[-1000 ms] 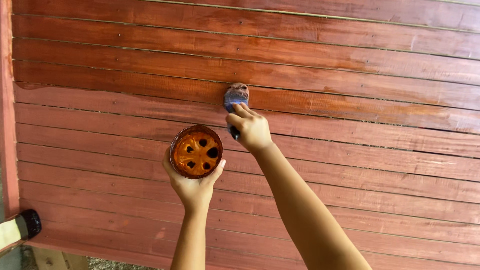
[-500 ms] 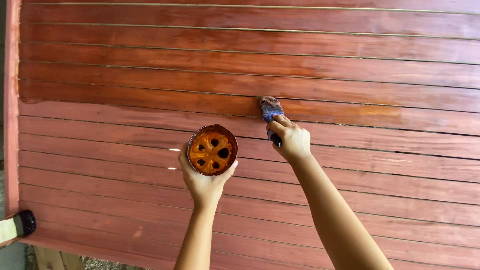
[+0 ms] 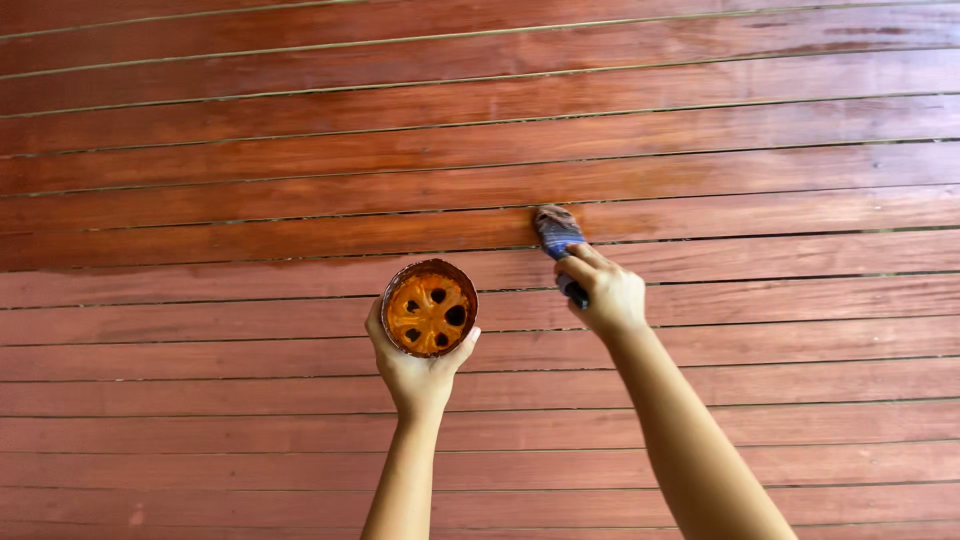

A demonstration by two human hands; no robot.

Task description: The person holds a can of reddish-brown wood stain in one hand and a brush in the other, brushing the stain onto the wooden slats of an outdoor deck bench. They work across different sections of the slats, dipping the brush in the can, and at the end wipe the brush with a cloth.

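Head view, left hand gripping stain cup, right hand clenching paintbrush, handle mostly hidden, against board wall.

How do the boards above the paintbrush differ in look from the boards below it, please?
The upper boards look darker, richer red-brown and glossy, as if wet; the lower boards look paler, pinkish and matte. The paintbrush in the right hand rests at the border between them, while the left hand holds a round container before the lower boards. Both sets run horizontally with thin gaps.
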